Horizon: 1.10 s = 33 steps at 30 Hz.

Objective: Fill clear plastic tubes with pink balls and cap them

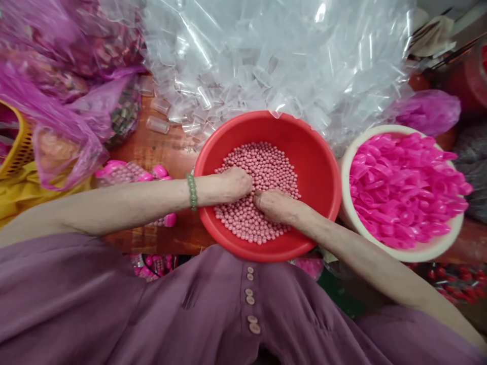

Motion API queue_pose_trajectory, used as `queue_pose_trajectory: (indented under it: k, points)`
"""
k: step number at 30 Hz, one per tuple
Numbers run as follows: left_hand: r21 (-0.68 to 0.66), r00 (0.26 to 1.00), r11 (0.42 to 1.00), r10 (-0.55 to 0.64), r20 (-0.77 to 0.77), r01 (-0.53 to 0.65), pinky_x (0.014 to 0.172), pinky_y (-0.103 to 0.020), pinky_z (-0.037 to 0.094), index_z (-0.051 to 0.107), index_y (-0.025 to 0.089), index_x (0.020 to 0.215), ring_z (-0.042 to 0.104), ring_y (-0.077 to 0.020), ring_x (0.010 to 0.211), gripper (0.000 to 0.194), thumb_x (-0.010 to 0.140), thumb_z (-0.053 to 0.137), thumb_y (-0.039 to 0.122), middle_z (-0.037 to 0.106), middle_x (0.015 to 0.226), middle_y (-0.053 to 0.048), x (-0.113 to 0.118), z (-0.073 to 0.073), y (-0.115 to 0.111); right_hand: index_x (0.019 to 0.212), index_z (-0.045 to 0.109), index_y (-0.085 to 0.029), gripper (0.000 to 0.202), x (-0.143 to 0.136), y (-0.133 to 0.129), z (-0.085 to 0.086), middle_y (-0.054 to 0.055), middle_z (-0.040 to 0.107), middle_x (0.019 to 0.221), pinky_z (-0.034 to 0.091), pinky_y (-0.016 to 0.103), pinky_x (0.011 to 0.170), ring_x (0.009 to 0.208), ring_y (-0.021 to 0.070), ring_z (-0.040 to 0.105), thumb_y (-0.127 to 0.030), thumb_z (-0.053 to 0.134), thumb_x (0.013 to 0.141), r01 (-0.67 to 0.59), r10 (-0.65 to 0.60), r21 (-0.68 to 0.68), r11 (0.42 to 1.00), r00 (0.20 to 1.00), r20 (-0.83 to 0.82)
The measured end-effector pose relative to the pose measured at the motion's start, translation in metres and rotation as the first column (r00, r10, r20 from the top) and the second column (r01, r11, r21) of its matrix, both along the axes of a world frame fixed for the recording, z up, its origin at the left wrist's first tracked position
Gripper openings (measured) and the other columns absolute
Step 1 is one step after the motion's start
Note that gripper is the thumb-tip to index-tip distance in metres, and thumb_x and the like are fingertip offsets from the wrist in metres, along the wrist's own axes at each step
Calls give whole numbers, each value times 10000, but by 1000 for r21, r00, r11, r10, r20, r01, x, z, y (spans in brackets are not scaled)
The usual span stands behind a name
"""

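I find the pink beads (266, 165) heaped on the floor of a red basin (310, 162), spread mostly toward its left and near side; bare red shows at the far right. Both of my hands are down among them, near each other. My left hand (234, 183) is curled with its knuckles up; the tips are hidden, and I cannot tell whether it pinches anything. My right hand (276, 205) lies with fingers drawn in over the beads; its grip, too, I cannot determine. A green bracelet (192, 191) rings the left wrist, just outside the basin's rim.

Surroundings are crowded. A large pile of clear plastic cups (274, 61) crowds the far rim, with one piece overlapping it. Just beside the basin on the right, a white tub (345, 190) is heaped with bright pink plastic pieces (405, 190); my right forearm passes over the basin's rim and hides part of the tub's near edge. On the left, pink bead-filled containers (127, 173) lie on the wooden counter (173, 157), partly covered by my left forearm. Farther left I note purple plastic bags (85, 121) and a yellow basket (25, 137). The wearer's purple shirt (198, 314) stands close against the near side.
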<state>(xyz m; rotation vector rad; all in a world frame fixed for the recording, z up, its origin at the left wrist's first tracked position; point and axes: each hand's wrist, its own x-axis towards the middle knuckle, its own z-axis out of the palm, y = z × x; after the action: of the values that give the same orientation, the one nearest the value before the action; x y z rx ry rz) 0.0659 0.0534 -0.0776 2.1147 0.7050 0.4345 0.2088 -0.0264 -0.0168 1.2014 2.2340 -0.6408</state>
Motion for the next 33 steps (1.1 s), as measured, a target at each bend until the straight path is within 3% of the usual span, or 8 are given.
queue_pose_trajectory:
  k: [3,6,8,12,15,20,28,33]
  points:
    - [-43,942,970,-241,-234,238,591,-279,367,426,207,383,357,-141,484,281,549,586,48,343,395,13,0,19,0,980,682,-112,265,0,-5,1,118,715,963,449,256,720,837,185,652,-57,500,795,27,-34,-68,997,994,-105]
    - [-129,733,858,-494,-468,497,547,-256,322,628,172,563,366,-124,488,138,554,576,44,448,457,26,1,45,5,892,634,-124,200,9,-10,8,94,685,881,423,252,674,757,169,607,-42,531,742,110,-137,-134,985,967,-216]
    - [-205,639,809,-566,-521,550,551,-249,319,704,149,737,418,-121,521,210,598,580,50,538,543,27,2,60,10,867,589,-143,140,17,-14,14,70,660,856,408,251,661,725,156,575,-68,560,752,185,-223,-150,971,925,-307]
    - [-370,695,790,-609,-382,489,596,-228,342,705,159,957,479,-114,606,286,671,701,183,595,672,50,2,72,18,897,540,-168,79,35,-20,27,42,632,861,415,247,694,735,145,557,-198,589,844,325,-349,-143,935,764,-543]
    - [-403,781,802,-564,-269,441,617,-217,342,670,142,941,476,-104,639,290,664,735,198,566,699,55,0,72,23,957,537,-173,111,44,-22,27,53,642,934,428,255,736,796,155,576,-183,573,852,383,-359,-99,918,702,-615]
    - [-473,930,821,-368,-11,320,733,-250,396,634,127,922,520,-130,759,314,668,773,248,583,796,22,-13,81,25,921,540,-157,132,44,-20,14,80,649,909,436,273,721,787,174,583,-109,567,800,363,-325,-24,931,801,-503]
    - [-784,953,565,-16,303,259,822,-267,470,658,161,995,591,-114,829,392,638,818,144,637,879,1,-30,91,5,1116,595,-135,381,25,-2,-19,121,678,1098,487,288,789,869,188,638,-76,577,740,246,-213,-12,969,813,-542]
    - [-733,941,650,78,329,203,890,-296,488,705,156,1065,621,-156,931,371,734,797,296,687,982,-51,-35,90,-10,1285,556,-159,546,22,5,-39,142,599,1308,477,353,897,964,223,629,-115,587,742,165,-119,22,986,793,-598]
